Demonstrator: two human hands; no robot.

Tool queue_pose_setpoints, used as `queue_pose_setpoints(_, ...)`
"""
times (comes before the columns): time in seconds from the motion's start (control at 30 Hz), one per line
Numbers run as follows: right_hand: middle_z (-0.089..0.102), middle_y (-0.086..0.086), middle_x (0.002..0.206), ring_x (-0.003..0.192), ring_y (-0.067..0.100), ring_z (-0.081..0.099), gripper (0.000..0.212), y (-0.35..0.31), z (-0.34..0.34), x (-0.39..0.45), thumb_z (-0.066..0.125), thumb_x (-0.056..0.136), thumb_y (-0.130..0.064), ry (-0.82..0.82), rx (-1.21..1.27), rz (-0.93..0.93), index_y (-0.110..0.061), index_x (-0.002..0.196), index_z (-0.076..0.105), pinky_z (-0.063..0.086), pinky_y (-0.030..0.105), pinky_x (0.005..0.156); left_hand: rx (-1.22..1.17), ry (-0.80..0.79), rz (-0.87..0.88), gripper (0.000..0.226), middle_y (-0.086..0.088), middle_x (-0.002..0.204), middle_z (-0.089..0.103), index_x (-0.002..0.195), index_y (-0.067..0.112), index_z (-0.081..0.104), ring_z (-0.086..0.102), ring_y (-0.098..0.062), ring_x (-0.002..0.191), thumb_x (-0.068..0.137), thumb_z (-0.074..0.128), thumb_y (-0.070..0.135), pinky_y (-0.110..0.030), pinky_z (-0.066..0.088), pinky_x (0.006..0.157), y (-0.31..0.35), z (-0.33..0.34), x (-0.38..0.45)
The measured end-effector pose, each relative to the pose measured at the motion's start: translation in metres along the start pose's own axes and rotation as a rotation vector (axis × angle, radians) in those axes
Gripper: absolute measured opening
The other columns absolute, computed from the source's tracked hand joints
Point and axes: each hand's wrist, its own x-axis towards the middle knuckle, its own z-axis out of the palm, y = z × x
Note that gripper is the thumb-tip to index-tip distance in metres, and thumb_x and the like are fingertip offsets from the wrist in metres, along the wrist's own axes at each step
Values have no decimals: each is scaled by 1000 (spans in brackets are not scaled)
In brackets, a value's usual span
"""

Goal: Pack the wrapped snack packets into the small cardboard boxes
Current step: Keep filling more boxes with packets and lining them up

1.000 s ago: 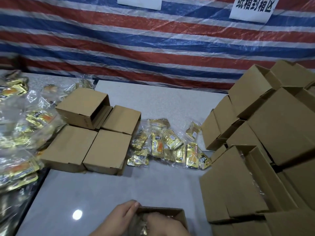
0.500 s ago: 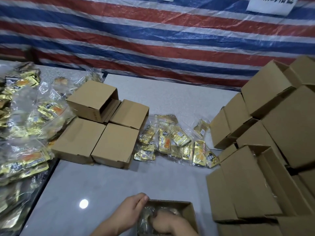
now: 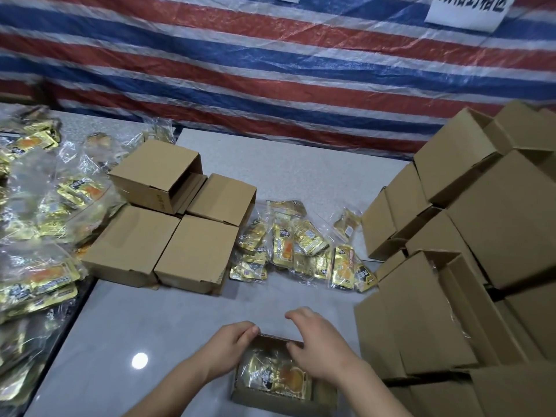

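1. Head view, near edge: an open box (image 3: 279, 400) stands on the grey table (image 3: 150, 311) directly before the person. At least one gold snack packet (image 3: 278, 376) lies inside it, face up; how many lie beneath cannot be told.
2. The left hand (image 3: 231, 344) grips the box's far-left corner, fingers curled over the rim.
3. The right hand (image 3: 316, 341) is raised over the box's right side, fingers loosely spread and holding nothing.
4. Loose packets (image 3: 304, 248) lie mid-table, between the four boxes at left (image 3: 171, 221) and the box stack at right (image 3: 469, 257). More packets (image 3: 39, 224) are heaped at far left.
5. Judgement: this box is being filled or is about ready to close.
6. Risks:
   - The slippery clear wrapping may ride up over the rim and get caught under a flap on closing.
   - The right-hand stack leans and stands near the working arm; an elbow could topple it.
   - The far-left packets lie at the table's edge and may slide off.
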Motion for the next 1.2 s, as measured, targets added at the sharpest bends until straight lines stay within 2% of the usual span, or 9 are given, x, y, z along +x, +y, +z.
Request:
queue_pose_setpoints(0.1,58,4,131,117,29,58,38,3,8,10,51,96,-20,-84,-136,17,-22,134,51,48,38,94,12,16,10,31,-5,95,69,99,15,68,64,-20,94,105,46,35,-32,48,87,14,-3,4)
queue_pose_setpoints(0.17,64,9,114,103,32,62,29,4,11,13,48,92,-11,-67,-183,42,-20,118,58,47,36,79,26,119,-25,31,3,118,66,122,20,63,60,-15,113,105,46,38,-28,46,98,20,0,3)
queue_pose_setpoints(0.27,64,11,108,97,33,62,30,7,13,16,46,89,-6,-21,-140,149,-17,114,57,42,34,71,-106,373,-221,68,-4,153,43,152,14,34,41,-21,141,99,49,53,-35,35,115,22,11,-12)
queue_pose_setpoints(0.37,64,11,108,93,31,62,34,6,14,21,46,88,-4,-2,-58,251,-14,120,49,45,35,69,-316,346,-447,102,-8,162,27,158,9,13,30,-26,147,87,56,69,-36,31,114,27,25,-25)
queue_pose_setpoints(0.53,62,10,116,106,31,62,33,-8,13,27,53,90,-12,-20,48,326,-13,123,46,47,35,78,-208,13,-549,48,0,102,62,117,21,52,71,-29,92,98,35,61,-37,62,71,53,48,-28)
queue_pose_setpoints(0.67,63,11,116,107,31,62,28,-19,-11,32,53,90,-9,-48,25,324,-10,118,51,50,37,82,58,1,-407,46,-24,103,64,96,4,58,71,-38,90,105,22,31,-29,58,65,67,37,-14)
queue_pose_setpoints(0.9,61,10,91,77,25,57,3,-50,-154,24,59,88,-13,-84,-211,319,-11,91,60,46,31,66,428,155,-140,56,-15,72,72,83,3,66,72,-27,59,101,26,38,-32,59,68,169,-34,-3)
queue_pose_setpoints(1.07,68,10,86,76,22,70,11,-71,-286,-23,63,91,-15,8,-224,425,-7,98,64,57,33,61,380,278,112,54,1,42,60,60,11,60,59,-14,38,90,38,50,-22,41,47,273,-80,-12)
queue_pose_setpoints(1.2,70,7,85,67,19,71,7,-57,-352,-86,67,91,-21,311,-215,477,-16,95,64,51,27,44,207,242,336,52,0,43,61,68,8,67,56,-13,33,88,43,49,-15,36,34,357,-80,-15)
